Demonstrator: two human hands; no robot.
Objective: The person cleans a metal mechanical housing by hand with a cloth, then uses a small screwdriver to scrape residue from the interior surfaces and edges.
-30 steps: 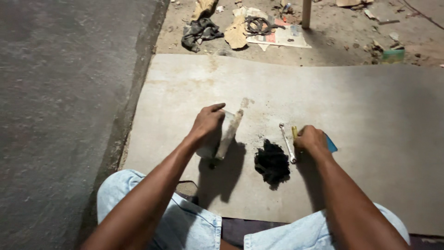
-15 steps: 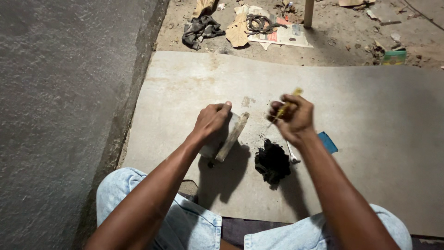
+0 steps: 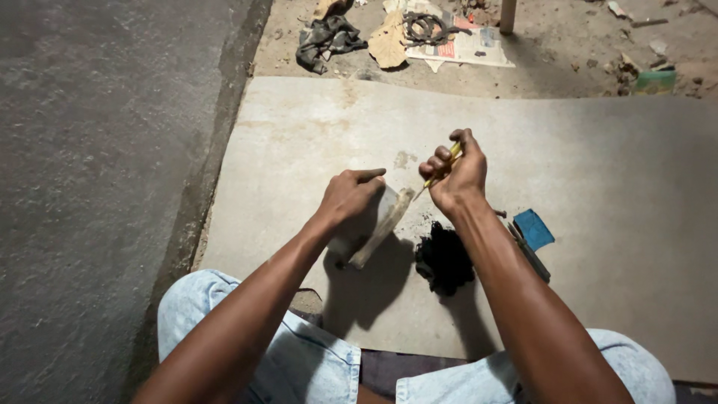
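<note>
On pale grey floor sheet (image 3: 299,135): left hand (image 3: 348,198) clamped over flat grey slab (image 3: 381,224), long axis slanting up-right. Just beyond its upper end, right hand (image 3: 452,179) fisted round thin yellow-handled tool (image 3: 441,168), tip aimed down-left at slab. Black powder heap (image 3: 443,258), blue piece (image 3: 533,228) further right.

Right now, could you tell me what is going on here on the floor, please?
A person sits at a pale grey board laid on the ground. Their left hand holds a flat grey slab-like piece tilted on edge, while their right hand grips a thin yellow-handled tool pointed at its upper end. A pile of black powdery stuff lies beside the slab, with a blue flat piece to its right.
</note>
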